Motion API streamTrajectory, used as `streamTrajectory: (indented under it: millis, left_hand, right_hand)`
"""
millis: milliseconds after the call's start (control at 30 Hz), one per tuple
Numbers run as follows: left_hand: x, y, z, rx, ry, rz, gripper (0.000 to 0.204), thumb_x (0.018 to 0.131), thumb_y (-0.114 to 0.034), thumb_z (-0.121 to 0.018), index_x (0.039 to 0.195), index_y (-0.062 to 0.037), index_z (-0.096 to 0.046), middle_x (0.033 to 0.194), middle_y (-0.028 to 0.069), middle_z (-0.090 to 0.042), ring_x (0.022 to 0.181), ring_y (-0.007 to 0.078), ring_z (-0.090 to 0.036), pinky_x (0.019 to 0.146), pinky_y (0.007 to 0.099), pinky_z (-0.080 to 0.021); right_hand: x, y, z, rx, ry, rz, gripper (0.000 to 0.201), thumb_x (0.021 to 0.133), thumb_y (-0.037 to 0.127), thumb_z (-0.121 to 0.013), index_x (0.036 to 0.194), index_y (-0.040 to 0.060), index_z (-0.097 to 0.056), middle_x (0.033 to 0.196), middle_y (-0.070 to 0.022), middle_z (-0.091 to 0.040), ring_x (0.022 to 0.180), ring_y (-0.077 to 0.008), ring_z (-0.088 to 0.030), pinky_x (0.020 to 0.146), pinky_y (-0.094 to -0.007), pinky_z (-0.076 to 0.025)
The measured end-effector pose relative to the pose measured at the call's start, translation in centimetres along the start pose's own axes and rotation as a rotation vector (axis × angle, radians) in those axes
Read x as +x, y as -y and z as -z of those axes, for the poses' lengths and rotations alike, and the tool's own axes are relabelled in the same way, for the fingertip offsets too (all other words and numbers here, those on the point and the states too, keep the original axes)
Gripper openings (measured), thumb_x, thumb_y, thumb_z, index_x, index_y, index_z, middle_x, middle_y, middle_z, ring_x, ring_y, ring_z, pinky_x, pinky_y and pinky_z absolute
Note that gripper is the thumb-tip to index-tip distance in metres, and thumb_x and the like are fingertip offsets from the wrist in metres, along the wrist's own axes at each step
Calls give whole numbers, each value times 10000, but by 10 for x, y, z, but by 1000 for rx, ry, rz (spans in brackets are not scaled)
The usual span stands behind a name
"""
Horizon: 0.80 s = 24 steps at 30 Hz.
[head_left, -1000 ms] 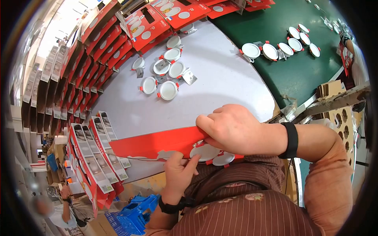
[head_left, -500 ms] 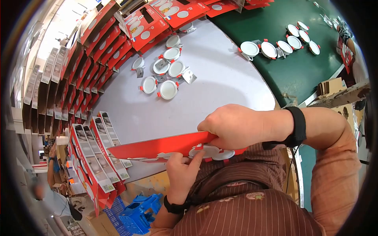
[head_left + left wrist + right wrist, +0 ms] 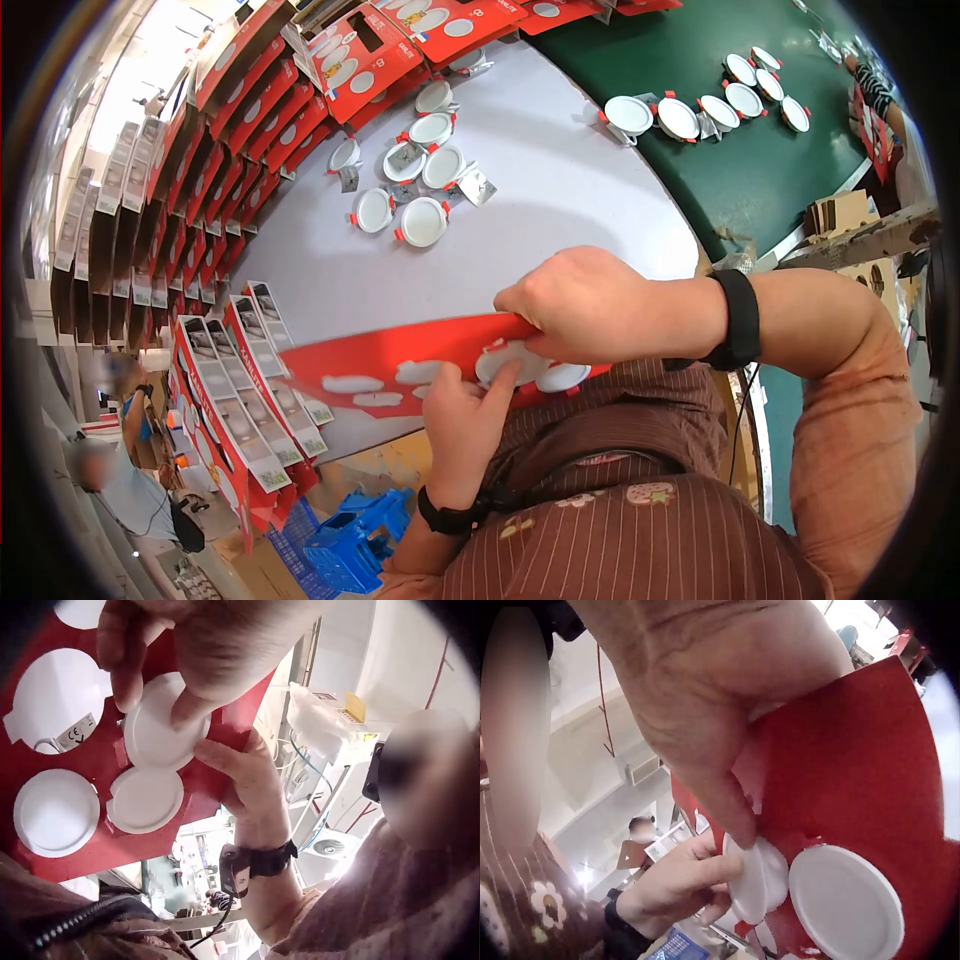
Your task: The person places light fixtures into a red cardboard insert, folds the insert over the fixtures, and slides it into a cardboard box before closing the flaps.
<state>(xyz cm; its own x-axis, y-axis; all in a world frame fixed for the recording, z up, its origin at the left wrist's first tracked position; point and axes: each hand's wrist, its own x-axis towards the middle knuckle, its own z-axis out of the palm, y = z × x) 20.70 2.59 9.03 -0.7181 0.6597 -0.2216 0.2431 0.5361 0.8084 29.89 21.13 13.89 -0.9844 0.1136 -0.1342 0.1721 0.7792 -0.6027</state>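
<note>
A red cardboard panel (image 3: 450,345) with round cut-outs is held up over the front of the table. My right hand (image 3: 590,305) grips its upper edge, and the thumb reaches down its face. White round downlights sit in the panel. With thumb and fingers my left hand (image 3: 460,425) pinches one downlight (image 3: 161,735), the thumb lying on its white face. Two other downlights, one below it (image 3: 146,801) and one to the lower left (image 3: 56,814), sit in the red face. Through an open cut-out shows a label (image 3: 76,731) marked CE.
Several loose downlights (image 3: 422,222) lie on the white table (image 3: 540,200), and more (image 3: 678,120) on the green surface (image 3: 780,185). Red boxes (image 3: 215,150) are stacked along the left and back. Two filled boxes (image 3: 225,395) stand left of the panel. A blue crate (image 3: 350,545) is below.
The panel has tilted, so more of its face and cut-outs shows. Both hands stay on it; the right hand moved slightly up and left since half a second ago.
</note>
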Motion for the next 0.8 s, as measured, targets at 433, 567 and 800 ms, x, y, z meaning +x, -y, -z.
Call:
streamTrajectory:
  millis: [433,567,800]
  left_hand:
    - [-7,-6,77,150,-80,-640,376,693,-179,-808,1000,-51,-633,853,108,-630,670,203,-600,593,291,-478]
    - [-15,-18,92,130,53,-750,359,693,-165,-754,1018,-64,-640,851,105,-633,683,212,-605,609,303,-485]
    - [-22,-7,90,125,55,-838,340,696,-180,-758,994,-64,-642,824,94,-634,658,190,-621,567,274,-485]
  right_hand:
    - [-26,24,62,729,391,221,217,858,222,-666,907,10,-653,752,-175,-646,701,-306,-630,637,-386,-479]
    - [-26,26,31,751,176,344,148,849,116,-662,970,40,-625,785,-131,-643,692,-294,-625,640,-374,-485]
    - [-23,40,6,378,-170,493,248,760,92,-690,986,85,-589,818,-81,-592,806,-270,-624,679,-392,-520]
